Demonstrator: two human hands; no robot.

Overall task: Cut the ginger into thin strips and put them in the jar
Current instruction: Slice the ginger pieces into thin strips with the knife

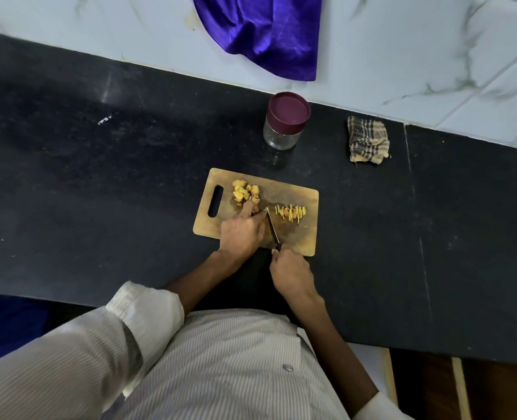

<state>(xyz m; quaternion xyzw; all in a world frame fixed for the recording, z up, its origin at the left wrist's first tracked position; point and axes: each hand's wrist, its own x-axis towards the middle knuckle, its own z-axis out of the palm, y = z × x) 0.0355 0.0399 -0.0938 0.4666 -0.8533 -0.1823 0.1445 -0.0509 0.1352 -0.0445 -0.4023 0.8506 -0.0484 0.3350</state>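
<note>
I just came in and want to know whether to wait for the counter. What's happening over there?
A person is slicing ginger on a wooden cutting board on the black counter. The right hand holds the knife, while the left hand steadies a piece at the blade. Cut strips lie to the right of the knife and uncut ginger chunks sit near the board's handle slot. The jar behind the board still has its lid on, so nothing has gone in yet.
</note>
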